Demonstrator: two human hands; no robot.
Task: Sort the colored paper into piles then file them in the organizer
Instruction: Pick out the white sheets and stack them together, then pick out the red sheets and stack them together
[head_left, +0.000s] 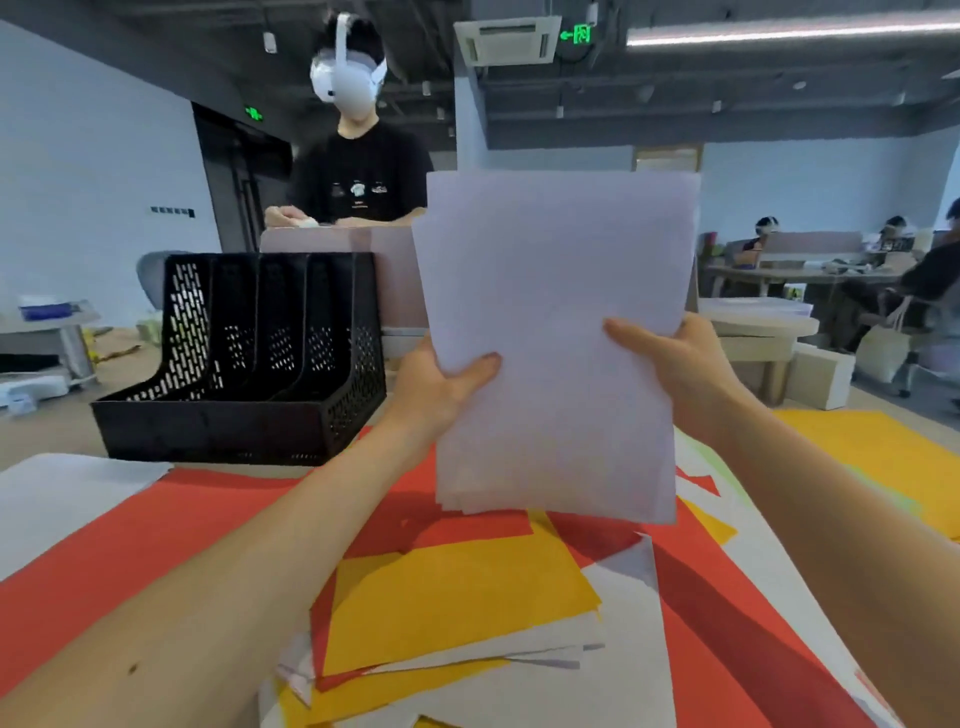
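Note:
A stack of white paper (556, 322) stands upright in the air above the table, held from both sides. My left hand (441, 389) grips its left edge with the thumb across the front. My right hand (670, 358) grips the right edge, fingers in front. Below lie mixed sheets: a yellow sheet (457, 597), red sheets (156, 530), and white sheets (597, 675) overlapping in a loose heap. A black mesh organizer (249, 410) with several upright slots stands at the back left of the table, and its slots look empty.
A separate white sheet (67, 499) lies at the left edge. More yellow paper (883, 457) lies at the far right. A person in a black shirt (358, 176) with a white headset stands behind a pink partition (384, 275). Other desks and seated people are at the right.

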